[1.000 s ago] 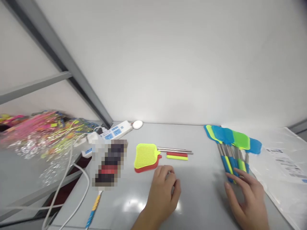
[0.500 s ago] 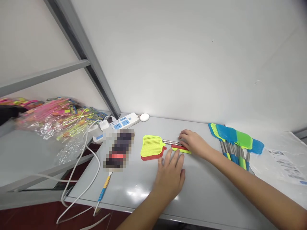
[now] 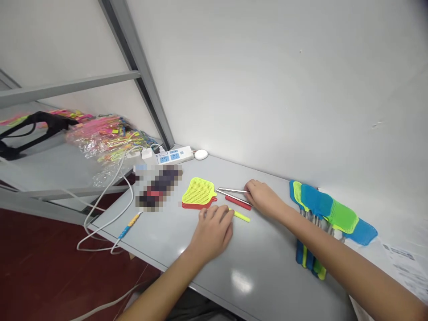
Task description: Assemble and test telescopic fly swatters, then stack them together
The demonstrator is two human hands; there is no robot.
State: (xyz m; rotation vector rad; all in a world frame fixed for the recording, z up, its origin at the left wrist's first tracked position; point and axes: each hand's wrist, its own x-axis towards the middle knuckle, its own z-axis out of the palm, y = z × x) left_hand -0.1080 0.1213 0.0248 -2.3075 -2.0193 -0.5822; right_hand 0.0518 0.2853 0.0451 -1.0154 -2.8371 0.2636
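Note:
My right hand [image 3: 262,197] has its fingers closed on the right end of a thin metal rod [image 3: 232,190]. A second metal rod [image 3: 230,195] slants just below, its far end near the same hand. My left hand [image 3: 212,234] lies palm down with fingers stretched out, fingertips at the left end of a yellow handle [image 3: 241,216]. Between the hands is a red handle [image 3: 238,203]. To their left a yellow perforated fly swatter head [image 3: 199,191] rests on top of a red swatter head [image 3: 197,205], which is mostly covered.
Several blue and green fly swatters [image 3: 321,203] lie overlapped at right beside a white printed sheet [image 3: 401,263]. At left are a blurred-out device [image 3: 160,187] on a cable, a power strip [image 3: 183,155], a white oval object [image 3: 201,154] and bagged colourful items [image 3: 100,133] on a rack.
The metal rods, together before, have spread apart, and the red and yellow handles have separated. My left hand has moved slightly nearer me. The camera view has turned.

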